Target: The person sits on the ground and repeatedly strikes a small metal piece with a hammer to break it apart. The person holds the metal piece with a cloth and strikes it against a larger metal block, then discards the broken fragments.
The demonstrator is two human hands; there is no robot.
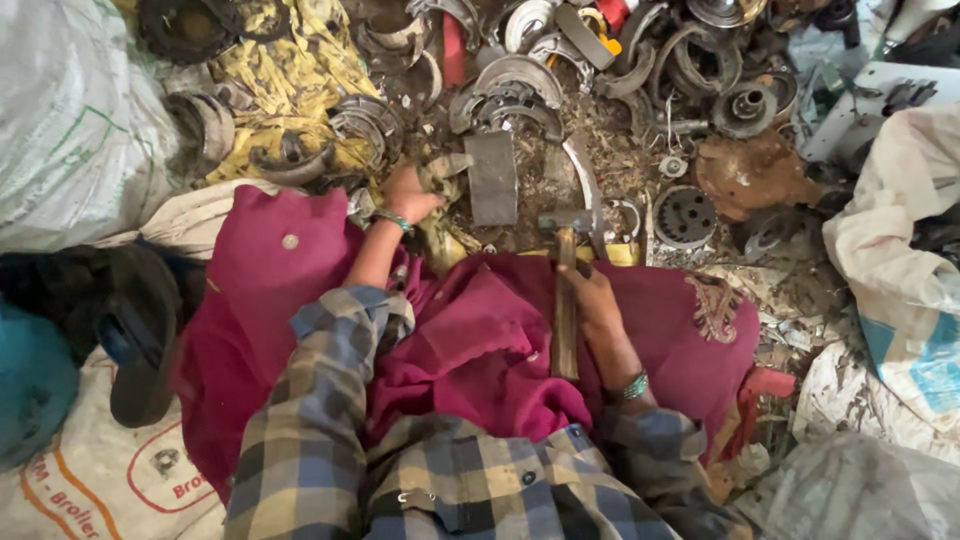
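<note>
Hammer (565, 290): lies across the lap, head forward, just short of the metal block; held mid-handle, likely for short, controlled blows.
Right hand (598, 305): closed around the hammer's wooden handle.
Left hand (408, 195): reaches forward to a yellowish rag (440, 215) beside the block; fingers curl onto it, grip unclear.
Block (492, 178): flat grey slab on the ground ahead of both hands, seemingly an anvil.
Brake shoes (510, 90): curved metal pieces heaped beyond the block, within reach.
Gear (686, 215): right of the hammer head.
Sacks (70, 130): white, flanking the person.
</note>
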